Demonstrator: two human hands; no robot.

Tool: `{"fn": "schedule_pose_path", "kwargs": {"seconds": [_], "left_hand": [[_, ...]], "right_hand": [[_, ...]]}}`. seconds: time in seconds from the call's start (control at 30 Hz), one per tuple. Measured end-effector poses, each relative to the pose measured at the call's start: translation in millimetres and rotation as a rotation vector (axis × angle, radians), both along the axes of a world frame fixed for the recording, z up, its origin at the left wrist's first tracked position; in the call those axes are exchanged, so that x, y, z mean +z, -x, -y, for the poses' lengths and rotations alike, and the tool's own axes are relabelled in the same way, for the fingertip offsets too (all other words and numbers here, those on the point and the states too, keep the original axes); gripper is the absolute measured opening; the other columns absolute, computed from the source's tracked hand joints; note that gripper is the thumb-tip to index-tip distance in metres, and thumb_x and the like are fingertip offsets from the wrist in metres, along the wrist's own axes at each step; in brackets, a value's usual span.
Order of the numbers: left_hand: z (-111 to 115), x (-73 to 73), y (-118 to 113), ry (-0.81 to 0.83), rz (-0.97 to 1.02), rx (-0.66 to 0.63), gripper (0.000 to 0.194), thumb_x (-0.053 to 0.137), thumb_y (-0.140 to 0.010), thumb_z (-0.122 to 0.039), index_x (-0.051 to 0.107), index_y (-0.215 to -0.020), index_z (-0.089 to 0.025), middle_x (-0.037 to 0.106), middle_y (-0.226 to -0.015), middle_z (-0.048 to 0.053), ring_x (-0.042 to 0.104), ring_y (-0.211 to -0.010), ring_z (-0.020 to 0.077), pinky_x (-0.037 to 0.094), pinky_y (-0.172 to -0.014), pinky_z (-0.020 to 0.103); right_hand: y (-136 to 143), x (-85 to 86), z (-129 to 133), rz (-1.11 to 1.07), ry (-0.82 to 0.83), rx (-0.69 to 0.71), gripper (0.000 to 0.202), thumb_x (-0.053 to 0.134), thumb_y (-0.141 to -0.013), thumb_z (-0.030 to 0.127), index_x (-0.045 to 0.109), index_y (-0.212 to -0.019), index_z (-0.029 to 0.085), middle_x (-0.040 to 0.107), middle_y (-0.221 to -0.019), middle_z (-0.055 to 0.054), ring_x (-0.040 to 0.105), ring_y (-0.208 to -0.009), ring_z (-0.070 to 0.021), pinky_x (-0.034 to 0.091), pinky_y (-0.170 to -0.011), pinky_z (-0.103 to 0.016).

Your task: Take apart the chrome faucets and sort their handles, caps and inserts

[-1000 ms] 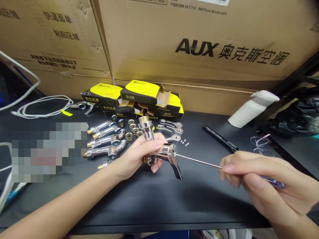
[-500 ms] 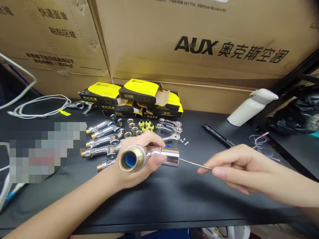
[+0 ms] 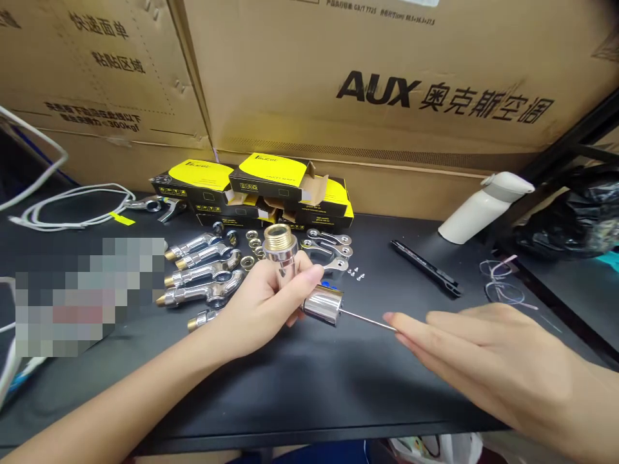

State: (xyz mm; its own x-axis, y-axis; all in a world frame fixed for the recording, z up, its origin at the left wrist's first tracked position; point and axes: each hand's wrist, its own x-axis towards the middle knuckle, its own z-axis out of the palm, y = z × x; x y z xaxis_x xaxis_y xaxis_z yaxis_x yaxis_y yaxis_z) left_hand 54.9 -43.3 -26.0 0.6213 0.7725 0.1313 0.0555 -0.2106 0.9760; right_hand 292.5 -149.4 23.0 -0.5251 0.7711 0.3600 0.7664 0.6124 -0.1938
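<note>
My left hand (image 3: 256,309) is closed around a chrome faucet body (image 3: 323,305). Its brass threaded end (image 3: 280,240) points up and its cylindrical end faces right. Between the thumb and fingers of my right hand (image 3: 488,361) is a thin metal rod (image 3: 366,319), whose far tip meets the end of the cylinder. The rod's near end is hidden in the fingers, so its kind is not clear. Behind my left hand lie several chrome faucet bodies (image 3: 200,288), brass rings (image 3: 247,262), chrome lever handles (image 3: 333,265) and small screws (image 3: 358,276).
Yellow and black faucet boxes (image 3: 271,175) are stacked against large cardboard cartons (image 3: 377,129). To the right are a black pen-like object (image 3: 425,267), glasses (image 3: 503,293) and a white bottle (image 3: 478,209). A white cable (image 3: 72,190) coils at the left. The table's front edge runs below my hands.
The faucet has turned in my left hand: its threaded opening faced me and now points upward. My right hand has rolled over, back uppermost, still pinching the rod.
</note>
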Motion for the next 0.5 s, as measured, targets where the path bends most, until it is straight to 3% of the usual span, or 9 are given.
{"fn": "schedule_pose_path", "kwargs": {"seconds": [0.1,0.2,0.3,0.37,0.5], "left_hand": [[-2.4,-1.0,-0.8,0.053,-0.011,-0.02,0.037,0.045,-0.088,-0.046,0.052,-0.068,-0.016,0.049,-0.054,-0.003,0.046,-0.043,0.0082,0.036,-0.042,0.019],[-5.3,-3.1,-1.6,0.136,-0.06,-0.079,0.038,0.045,-0.088,-0.048,0.05,-0.067,-0.017,0.049,-0.051,-0.003,0.045,-0.041,0.0083,0.035,-0.04,0.019],[-6.0,-0.7,-2.8,0.247,-0.086,-0.127,0.04,0.045,-0.087,-0.05,0.05,-0.067,-0.017,0.05,-0.049,-0.003,0.043,-0.039,0.0082,0.035,-0.039,0.019],[-5.1,3.6,-3.8,0.324,-0.073,-0.153,0.042,0.043,-0.087,-0.053,0.052,-0.069,-0.016,0.051,-0.049,-0.001,0.044,-0.04,0.0086,0.036,-0.041,0.02],[-2.8,10.6,-5.2,0.457,0.017,-0.199,0.042,0.042,-0.087,-0.053,0.056,-0.08,-0.014,0.059,-0.062,0.003,0.053,-0.05,0.0115,0.042,-0.048,0.022]], "right_hand": [[1.8,5.3,-0.2,0.281,-0.095,0.134,0.046,0.036,-0.085,0.006,0.051,-0.126,0.017,0.054,-0.052,0.0,0.041,-0.036,-0.0149,0.028,-0.035,-0.03],[4.3,6.2,-0.8,0.317,-0.123,0.162,0.046,0.034,-0.083,0.005,0.052,-0.125,0.011,0.054,-0.051,-0.002,0.041,-0.035,-0.0157,0.027,-0.034,-0.031],[3.9,0.9,-1.0,0.287,-0.132,0.101,0.034,0.037,-0.089,0.011,0.06,-0.113,0.016,0.052,-0.05,0.0,0.04,-0.035,-0.0148,0.027,-0.034,-0.031],[1.5,-1.8,-3.0,0.17,-0.047,0.018,0.024,0.043,-0.091,0.018,0.065,-0.103,0.021,0.054,-0.053,0.0,0.044,-0.039,-0.0136,0.031,-0.038,-0.028],[-7.3,-1.0,-13.0,-0.096,0.361,-0.163,0.019,0.05,-0.091,0.032,0.067,-0.091,0.022,0.065,-0.069,-0.001,0.056,-0.055,-0.0141,0.043,-0.049,-0.023]]}}
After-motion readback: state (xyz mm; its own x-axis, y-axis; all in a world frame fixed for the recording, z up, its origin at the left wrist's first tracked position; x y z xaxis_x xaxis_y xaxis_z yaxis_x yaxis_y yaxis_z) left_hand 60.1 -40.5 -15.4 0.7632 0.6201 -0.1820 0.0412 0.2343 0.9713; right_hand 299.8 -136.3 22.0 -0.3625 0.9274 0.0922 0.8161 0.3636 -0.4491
